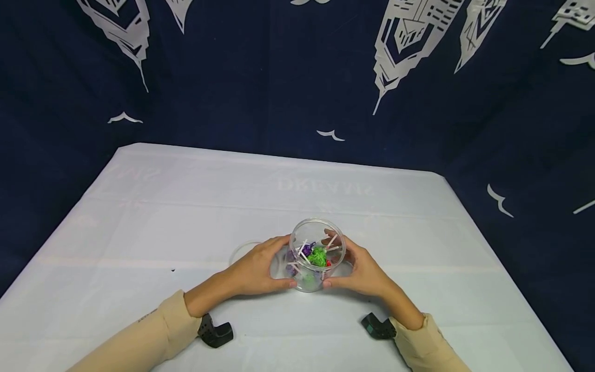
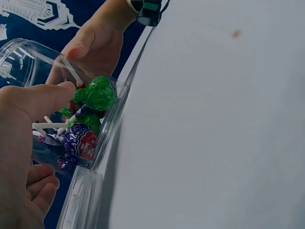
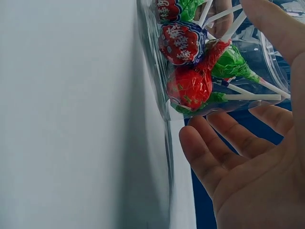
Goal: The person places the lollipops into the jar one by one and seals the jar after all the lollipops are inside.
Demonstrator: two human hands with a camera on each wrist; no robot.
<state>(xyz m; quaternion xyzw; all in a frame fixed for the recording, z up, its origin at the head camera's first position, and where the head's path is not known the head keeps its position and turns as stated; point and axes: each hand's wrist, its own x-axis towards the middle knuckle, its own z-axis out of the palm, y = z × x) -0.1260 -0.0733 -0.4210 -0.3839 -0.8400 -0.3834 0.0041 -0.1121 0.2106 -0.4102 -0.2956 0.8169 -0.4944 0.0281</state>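
Observation:
A clear plastic jar (image 1: 309, 285) stands without a cover on the white table, its round mouth facing up. Inside lie several wrapped lollipops with white sticks, among them a green lollipop (image 2: 99, 94), a purple lollipop (image 2: 80, 143) and a red lollipop (image 3: 189, 89). My left hand (image 1: 260, 266) holds the jar from the left, thumb along the near side. From the right, my right hand (image 1: 366, 271) holds it too, thumb in front and fingers curving behind. A clear round lid (image 2: 82, 202) lies beside the jar, partly hidden behind my left hand in the head view.
The table (image 1: 139, 227) has a white cloth with faint lettering near its far side. A small dark speck (image 1: 173, 270) lies left of my left hand. Behind the table hangs a dark blue curtain (image 1: 260, 77) with white building and bird prints.

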